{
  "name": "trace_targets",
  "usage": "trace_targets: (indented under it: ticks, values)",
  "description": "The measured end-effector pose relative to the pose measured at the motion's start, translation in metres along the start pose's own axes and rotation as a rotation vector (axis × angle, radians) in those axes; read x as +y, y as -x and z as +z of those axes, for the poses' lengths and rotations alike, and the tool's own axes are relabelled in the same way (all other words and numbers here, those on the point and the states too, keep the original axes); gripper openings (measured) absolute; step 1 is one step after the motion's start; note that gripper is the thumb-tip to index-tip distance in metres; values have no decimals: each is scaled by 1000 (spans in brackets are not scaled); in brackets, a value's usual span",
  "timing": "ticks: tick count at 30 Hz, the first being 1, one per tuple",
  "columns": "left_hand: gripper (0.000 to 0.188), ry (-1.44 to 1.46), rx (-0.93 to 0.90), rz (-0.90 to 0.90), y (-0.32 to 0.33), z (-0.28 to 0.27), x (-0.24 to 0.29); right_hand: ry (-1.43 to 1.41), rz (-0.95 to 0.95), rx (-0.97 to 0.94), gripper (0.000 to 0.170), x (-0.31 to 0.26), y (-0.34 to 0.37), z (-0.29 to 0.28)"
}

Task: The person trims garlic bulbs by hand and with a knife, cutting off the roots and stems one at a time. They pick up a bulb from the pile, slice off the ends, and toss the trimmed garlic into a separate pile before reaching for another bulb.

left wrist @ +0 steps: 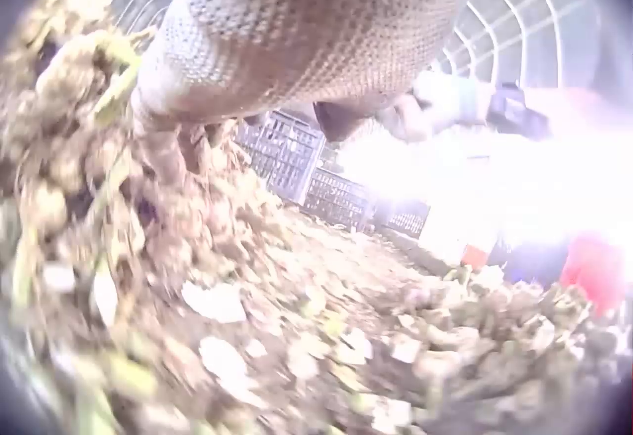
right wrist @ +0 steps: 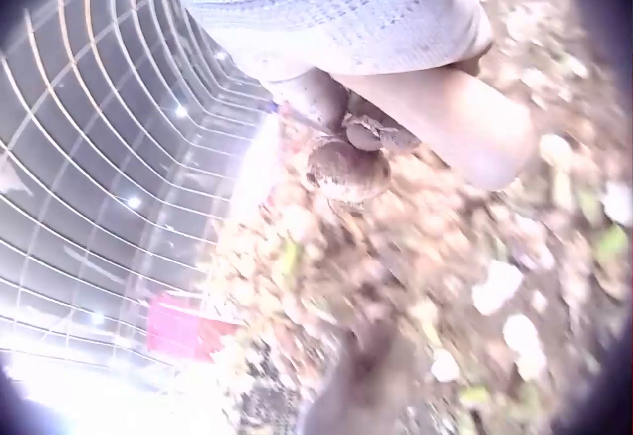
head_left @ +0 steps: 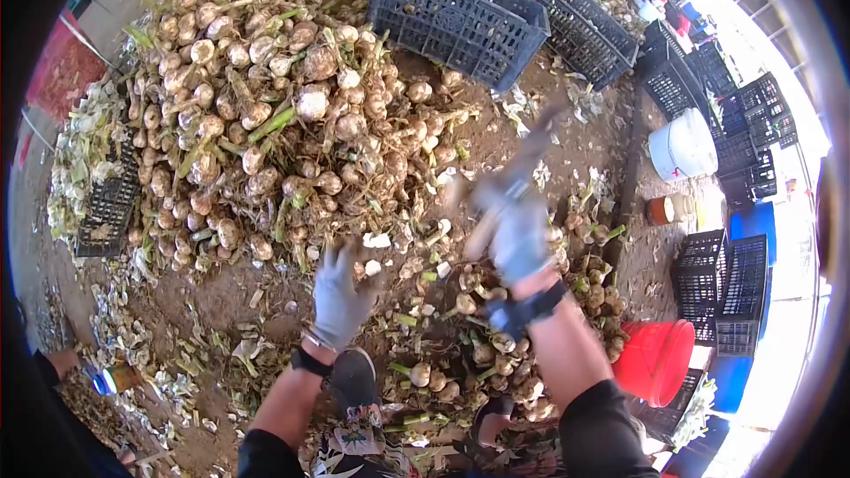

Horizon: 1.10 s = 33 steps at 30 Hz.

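Note:
My left hand (head_left: pixel 341 301), in a pale knit glove, reaches towards the near edge of a garlic pile (head_left: pixel 257 115) with its fingers apart. In the left wrist view, the gloved left hand (left wrist: pixel 297 40) has its fingertips right by the stalks and bulbs. My right hand (head_left: pixel 516 230), also gloved and blurred by motion, is raised over the ground to the right. It grips a tool with a pale wooden handle (right wrist: pixel 465 124); a dark blurred length stretches beyond that hand in the head view. A garlic bulb (right wrist: pixel 348 170) shows right at the right hand's fingertips.
Trimmed garlic (head_left: pixel 434 378) lies near my feet. Black crates (head_left: pixel 456 18) stand beyond the pile. A red bucket (head_left: pixel 655 361) and a white bucket (head_left: pixel 682 146) are at right. Another crate (head_left: pixel 108 204) is at left, and a jar (head_left: pixel 115 379) lies near another person's arm.

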State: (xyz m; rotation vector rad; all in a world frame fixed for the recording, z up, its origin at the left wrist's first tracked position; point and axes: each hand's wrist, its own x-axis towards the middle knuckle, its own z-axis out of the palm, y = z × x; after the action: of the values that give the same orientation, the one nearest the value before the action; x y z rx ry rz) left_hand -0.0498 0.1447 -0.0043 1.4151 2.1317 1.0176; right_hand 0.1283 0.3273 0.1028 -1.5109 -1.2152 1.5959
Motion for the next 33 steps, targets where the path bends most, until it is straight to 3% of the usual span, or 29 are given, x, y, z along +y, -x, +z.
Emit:
trace_targets:
  ticks: [1,2,3,4,7,9,10,11,12,13,17,19,21,23,24,25,26,29,31,33]
  values:
    - [56,-227,141,169,-26,-5,2,-249,-156,-98,25,-32,-19,-10]
    - [61,-252,172,216,-50,-10,4,-350,-304,-1,22,-72,-32,-6]
    - [67,-315,233,301,-74,-14,17,-332,-407,-151,31,-90,-69,-31]
    - [70,-370,188,341,-98,-13,26,-468,-496,-84,39,-110,-68,-21]
    - [72,-543,-11,287,-151,8,26,-333,-471,-28,42,-115,-58,-13]
    - [72,-659,-67,313,-159,13,9,-309,-325,-25,44,-74,-55,-12]
    - [70,-669,-128,203,-153,12,4,-306,-238,21,29,-54,-49,-7]
    - [68,-687,-201,86,-141,10,-3,-331,-198,-5,27,-32,-38,-7]
    - [60,-577,-199,-49,-126,5,-9,-359,-126,4,26,-7,-35,-10]
    - [61,-540,-89,56,-113,2,-27,-387,-52,15,24,16,-31,-12]
    - [52,-595,-192,-58,-55,0,-80,-354,44,68,22,110,-10,-15]
    - [48,-544,-91,-36,-18,-8,-90,-408,175,73,20,131,14,-5]
    - [36,-486,-67,-221,20,-3,-121,-301,237,71,21,159,30,0]
    - [32,-463,-25,-229,45,-11,-125,-213,277,-7,21,193,45,1]
    - [30,-279,46,-351,51,-14,-121,-302,342,10,21,175,61,11]
    - [28,-94,120,-470,55,-18,-116,-194,300,-63,25,214,61,12]
    - [20,14,251,-342,65,-11,-131,-223,341,-96,26,222,68,16]
    - [12,1057,336,-727,69,-21,-68,-414,545,-220,31,216,93,41]
    - [13,1424,186,-626,87,-20,-56,-476,430,-263,28,215,102,59]
    - [17,1500,95,-722,101,-15,-36,-673,435,-285,26,210,108,72]
